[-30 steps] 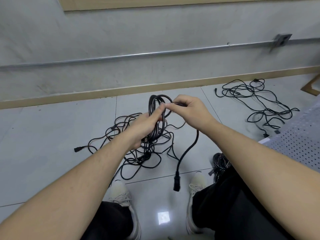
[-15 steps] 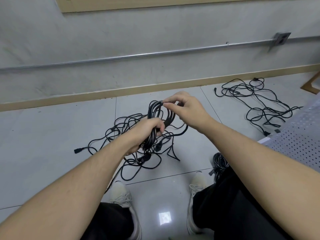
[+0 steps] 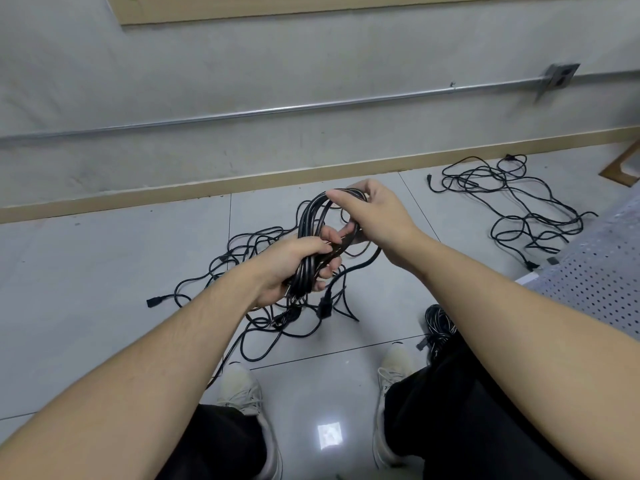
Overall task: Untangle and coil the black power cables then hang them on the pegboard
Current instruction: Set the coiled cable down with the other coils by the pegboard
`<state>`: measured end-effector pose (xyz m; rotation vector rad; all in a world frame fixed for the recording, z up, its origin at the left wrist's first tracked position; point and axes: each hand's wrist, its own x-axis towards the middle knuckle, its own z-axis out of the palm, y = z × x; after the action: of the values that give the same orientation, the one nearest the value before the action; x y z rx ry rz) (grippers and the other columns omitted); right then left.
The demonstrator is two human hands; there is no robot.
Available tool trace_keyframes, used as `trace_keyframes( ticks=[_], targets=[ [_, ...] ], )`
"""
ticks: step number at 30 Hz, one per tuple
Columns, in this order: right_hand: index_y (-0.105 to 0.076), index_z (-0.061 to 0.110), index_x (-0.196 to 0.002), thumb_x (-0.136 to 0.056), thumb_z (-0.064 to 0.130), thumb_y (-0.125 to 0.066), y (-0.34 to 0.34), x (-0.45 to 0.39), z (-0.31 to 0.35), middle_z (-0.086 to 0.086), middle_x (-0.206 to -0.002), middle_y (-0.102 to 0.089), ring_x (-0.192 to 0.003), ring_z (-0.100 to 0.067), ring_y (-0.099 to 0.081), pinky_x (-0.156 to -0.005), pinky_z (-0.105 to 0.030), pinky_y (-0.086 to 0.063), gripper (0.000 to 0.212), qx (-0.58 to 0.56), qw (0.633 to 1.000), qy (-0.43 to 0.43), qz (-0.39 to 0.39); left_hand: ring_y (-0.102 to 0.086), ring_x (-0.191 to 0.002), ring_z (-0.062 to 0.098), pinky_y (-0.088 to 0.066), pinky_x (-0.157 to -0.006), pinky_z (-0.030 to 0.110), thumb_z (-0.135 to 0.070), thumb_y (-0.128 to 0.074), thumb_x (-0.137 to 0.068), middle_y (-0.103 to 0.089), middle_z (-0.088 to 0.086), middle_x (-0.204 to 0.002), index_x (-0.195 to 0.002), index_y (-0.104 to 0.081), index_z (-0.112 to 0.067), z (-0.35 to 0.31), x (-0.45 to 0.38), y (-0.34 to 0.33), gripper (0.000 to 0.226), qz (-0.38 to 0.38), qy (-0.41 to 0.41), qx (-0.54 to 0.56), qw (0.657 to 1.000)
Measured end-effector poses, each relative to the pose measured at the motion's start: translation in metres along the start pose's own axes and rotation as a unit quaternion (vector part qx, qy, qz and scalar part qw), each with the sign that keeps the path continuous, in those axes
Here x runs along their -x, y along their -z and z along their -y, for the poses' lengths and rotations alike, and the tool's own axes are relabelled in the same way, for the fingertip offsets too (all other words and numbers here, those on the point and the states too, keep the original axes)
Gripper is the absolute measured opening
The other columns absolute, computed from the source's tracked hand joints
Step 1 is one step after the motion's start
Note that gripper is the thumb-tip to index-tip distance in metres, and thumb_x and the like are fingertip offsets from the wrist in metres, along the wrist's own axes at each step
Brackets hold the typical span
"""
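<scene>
Head view: I've got the coil (image 3: 313, 233) bunched in my left hand (image 3: 294, 266), fingers wrapped tight round its lower strands. My right hand (image 3: 372, 216) curls over the top loops, thumb and fingers closed on them. Coil sits above the floor tangle (image 3: 263, 271), with a loose tail and plug (image 3: 325, 306) dangling just below it. Cable looks light, floppy but springy, so loops will likely pop open if I let go; best hold is where strands bundle together, not the plug. Second tangle (image 3: 512, 206) lies well right of the coil, pegboard (image 3: 602, 275) right too.
</scene>
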<state>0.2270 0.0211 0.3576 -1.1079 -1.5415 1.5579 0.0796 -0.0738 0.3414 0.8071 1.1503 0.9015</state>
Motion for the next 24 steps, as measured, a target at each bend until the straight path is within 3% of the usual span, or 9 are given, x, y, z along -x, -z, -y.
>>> trace_keyframes(
  ticks=[2,5,12,16,20,24],
  targets=[
    [-0.057,0.007,-0.110,-0.089,0.033,-0.078,-0.001,-0.001,0.001,0.000,-0.068,-0.060,-0.050,-0.012,-0.059,-0.049,-0.025,-0.051,0.040,0.021,0.999,0.026,-0.014,-0.062,-0.072,0.020,-0.056,-0.071,0.039,-0.009,-0.056,-0.101,-0.067,0.010,-0.088,-0.111,-0.066,-0.024,-0.004,0.001,0.001,0.020,-0.009,0.011,-0.023,1.000],
    [-0.056,0.012,-0.108,-0.088,0.037,-0.078,-0.001,-0.002,0.002,0.005,-0.075,-0.065,-0.052,-0.013,-0.060,-0.053,-0.022,-0.049,0.038,0.089,0.993,0.073,-0.029,-0.069,-0.090,0.027,-0.057,-0.091,0.052,-0.006,-0.067,-0.096,-0.075,0.012,-0.102,-0.128,-0.058,-0.022,-0.005,0.005,0.002,0.037,-0.025,0.037,-0.041,0.998],
    [-0.060,0.015,-0.099,-0.088,0.039,-0.078,-0.002,-0.003,0.005,0.014,-0.056,-0.058,-0.047,-0.010,-0.055,-0.051,-0.018,-0.045,0.032,0.101,0.989,0.085,-0.060,-0.073,-0.092,0.030,-0.058,-0.092,0.057,-0.007,-0.068,-0.096,-0.077,0.015,-0.108,-0.136,-0.053,-0.026,-0.005,0.011,-0.010,0.047,-0.074,0.016,0.020,0.997],
    [-0.064,0.013,-0.094,-0.086,0.039,-0.079,0.002,-0.002,0.007,0.015,-0.054,-0.060,-0.048,-0.013,-0.054,-0.055,-0.024,-0.046,0.031,0.064,0.992,0.079,-0.070,-0.072,-0.089,0.029,-0.063,-0.075,0.040,-0.010,-0.060,-0.100,-0.075,0.016,-0.113,-0.139,-0.054,-0.028,-0.011,0.022,-0.007,0.043,-0.005,0.018,0.041,0.999],
    [-0.066,0.015,-0.095,-0.088,0.037,-0.077,0.009,0.001,0.007,0.009,-0.054,-0.059,-0.048,-0.011,-0.053,-0.049,-0.026,-0.049,0.026,0.039,0.997,0.053,-0.049,-0.053,-0.065,0.017,-0.044,-0.052,0.027,-0.006,-0.056,-0.102,-0.063,0.008,-0.087,-0.131,-0.059,-0.020,-0.008,0.018,-0.012,0.033,-0.010,-0.004,0.013,1.000],
    [-0.063,0.031,-0.109,-0.089,0.052,-0.072,0.020,0.004,0.000,-0.005,-0.086,-0.072,-0.059,-0.012,-0.055,-0.045,-0.026,-0.048,0.031,0.090,0.996,0.013,-0.010,-0.040,-0.059,0.011,-0.035,-0.051,0.025,-0.008,-0.056,-0.103,-0.050,0.001,-0.078,-0.115,-0.063,-0.016,0.000,0.009,-0.015,0.016,-0.057,-0.015,-0.038,0.998]
  ],
)
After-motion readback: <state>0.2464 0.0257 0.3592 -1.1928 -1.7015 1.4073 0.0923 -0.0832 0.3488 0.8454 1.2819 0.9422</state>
